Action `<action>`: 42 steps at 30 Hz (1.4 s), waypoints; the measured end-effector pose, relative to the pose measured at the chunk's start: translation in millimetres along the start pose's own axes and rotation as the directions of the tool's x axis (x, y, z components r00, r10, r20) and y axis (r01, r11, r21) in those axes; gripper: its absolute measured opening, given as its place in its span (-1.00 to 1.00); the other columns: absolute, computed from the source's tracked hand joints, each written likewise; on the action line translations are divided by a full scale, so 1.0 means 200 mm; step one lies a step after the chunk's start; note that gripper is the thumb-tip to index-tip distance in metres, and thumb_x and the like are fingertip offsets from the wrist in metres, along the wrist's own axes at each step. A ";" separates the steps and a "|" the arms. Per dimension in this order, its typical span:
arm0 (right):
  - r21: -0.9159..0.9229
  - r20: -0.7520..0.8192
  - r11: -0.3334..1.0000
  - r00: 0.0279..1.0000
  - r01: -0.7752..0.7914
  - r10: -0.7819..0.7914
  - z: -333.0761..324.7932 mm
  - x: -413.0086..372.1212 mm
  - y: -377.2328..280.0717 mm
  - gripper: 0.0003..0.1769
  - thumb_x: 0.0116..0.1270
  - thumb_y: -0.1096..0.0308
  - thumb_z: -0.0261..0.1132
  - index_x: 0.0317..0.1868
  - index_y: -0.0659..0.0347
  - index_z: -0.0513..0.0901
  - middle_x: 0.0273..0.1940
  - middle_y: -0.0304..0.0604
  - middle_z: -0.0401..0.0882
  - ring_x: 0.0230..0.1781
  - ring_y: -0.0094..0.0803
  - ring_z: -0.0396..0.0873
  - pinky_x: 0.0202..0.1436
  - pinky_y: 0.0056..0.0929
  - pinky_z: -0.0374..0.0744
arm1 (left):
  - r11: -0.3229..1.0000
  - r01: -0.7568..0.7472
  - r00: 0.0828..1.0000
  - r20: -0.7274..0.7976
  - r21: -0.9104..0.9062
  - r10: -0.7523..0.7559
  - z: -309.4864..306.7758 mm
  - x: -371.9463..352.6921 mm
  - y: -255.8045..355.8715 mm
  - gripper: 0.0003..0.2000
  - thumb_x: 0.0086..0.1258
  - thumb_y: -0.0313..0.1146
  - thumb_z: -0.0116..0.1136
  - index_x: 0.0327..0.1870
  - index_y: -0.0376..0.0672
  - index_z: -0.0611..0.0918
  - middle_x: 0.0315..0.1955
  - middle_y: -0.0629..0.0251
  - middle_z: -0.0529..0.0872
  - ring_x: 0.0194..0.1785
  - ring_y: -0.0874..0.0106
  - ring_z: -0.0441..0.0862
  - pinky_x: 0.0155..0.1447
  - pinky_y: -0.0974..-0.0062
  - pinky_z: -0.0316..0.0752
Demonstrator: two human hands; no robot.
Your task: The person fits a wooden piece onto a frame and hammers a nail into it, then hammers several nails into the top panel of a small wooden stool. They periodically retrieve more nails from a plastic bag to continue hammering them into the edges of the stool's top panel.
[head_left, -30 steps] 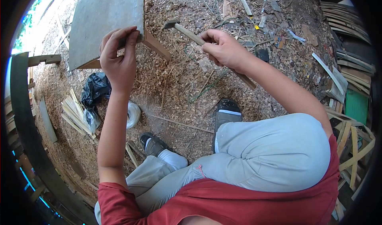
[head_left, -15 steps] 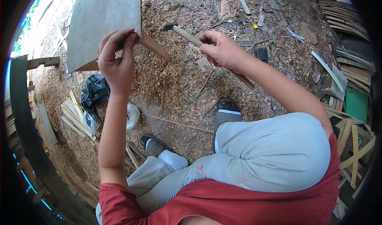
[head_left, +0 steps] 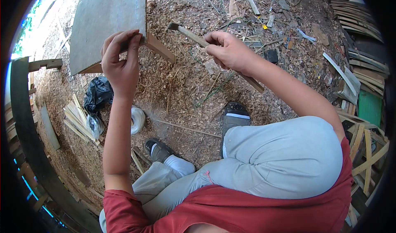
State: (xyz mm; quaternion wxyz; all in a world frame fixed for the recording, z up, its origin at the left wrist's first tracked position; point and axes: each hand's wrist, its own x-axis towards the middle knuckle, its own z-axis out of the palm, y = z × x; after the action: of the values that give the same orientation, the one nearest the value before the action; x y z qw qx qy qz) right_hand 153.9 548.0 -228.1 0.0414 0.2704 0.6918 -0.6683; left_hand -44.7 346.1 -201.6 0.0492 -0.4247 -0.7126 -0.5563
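My right hand (head_left: 231, 51) is wrapped around the wooden handle of a hammer (head_left: 192, 36). Its small dark head is to the left of the hand, a short way right of a grey board (head_left: 109, 18), and does not touch it. At the board's near right corner, my left hand (head_left: 120, 53) is closed in a pinch, thumb against fingertips. Whatever lies between those fingertips is too small or too hidden to name. Below the board's corner a wooden leg or batten (head_left: 161, 49) slants down to the right.
Wood shavings and scraps cover the ground. Near my feet lie a black plastic bag (head_left: 98, 93), a roll of clear plastic (head_left: 137, 120) and thin wood strips (head_left: 76, 117). A dark beam (head_left: 24, 109) curves along the left. Stacked slats (head_left: 359, 21) and a green panel (head_left: 369, 107) stand at right.
The hammer has turned in my right hand, so its head now shows from a different side. My left hand stays pinched at the board's corner.
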 end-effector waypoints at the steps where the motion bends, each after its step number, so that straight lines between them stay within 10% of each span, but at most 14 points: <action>1: -0.005 0.007 1.000 1.000 0.000 0.000 0.00 0.00 0.00 -0.73 0.60 0.30 0.26 0.14 0.29 0.64 -0.44 -0.40 0.50 -0.60 -0.69 0.44 -0.56 -0.57 0.41 | 1.000 0.000 1.000 -0.001 0.001 0.000 0.00 0.00 0.00 -0.87 0.46 -0.59 0.41 -0.04 -0.27 0.84 -0.13 0.27 0.79 -0.09 0.52 0.76 0.01 0.56 0.69; 17: 0.113 0.076 0.987 0.990 0.112 -0.121 -0.04 -0.13 -0.27 -0.71 0.75 0.22 0.11 0.09 0.27 0.64 -0.37 -0.34 0.59 -0.66 -0.68 0.45 -0.61 -0.60 0.40 | 0.994 0.055 0.997 0.055 -0.095 -0.050 -0.02 0.00 0.01 -0.57 0.56 -0.60 0.30 0.37 -0.37 0.47 -0.06 0.15 0.82 0.06 0.44 0.81 0.22 0.45 0.74; 31: -0.464 0.103 0.651 0.766 0.601 -0.634 0.00 -0.20 -0.49 -0.58 0.60 0.39 0.25 0.41 0.02 0.61 -0.31 -0.05 0.71 -0.44 -0.30 0.67 -0.30 -0.29 0.59 | 1.000 0.025 0.999 0.040 -0.018 -0.024 -0.04 0.00 -0.01 -0.60 0.53 -0.58 0.36 0.30 -0.31 0.48 -0.07 0.18 0.84 0.07 0.48 0.80 0.21 0.52 0.69; 42: -0.565 0.226 0.536 0.742 0.627 -0.631 0.03 -0.17 -0.57 -0.51 0.57 0.48 0.24 0.44 -0.05 0.62 0.02 0.09 0.80 -0.15 0.03 0.80 -0.06 -0.11 0.72 | 0.995 0.057 0.998 -0.008 -0.086 -0.058 -0.03 -0.02 -0.03 -0.62 0.48 -0.51 0.44 0.23 -0.19 0.57 -0.12 0.28 0.90 0.02 0.56 0.85 0.19 0.65 0.57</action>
State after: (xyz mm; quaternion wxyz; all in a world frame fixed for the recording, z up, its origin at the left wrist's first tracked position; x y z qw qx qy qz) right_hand 131.0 535.6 -111.2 -0.1186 -0.0227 0.9181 -0.3775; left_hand -47.6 338.9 -206.0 0.0185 -0.4030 -0.6995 -0.5898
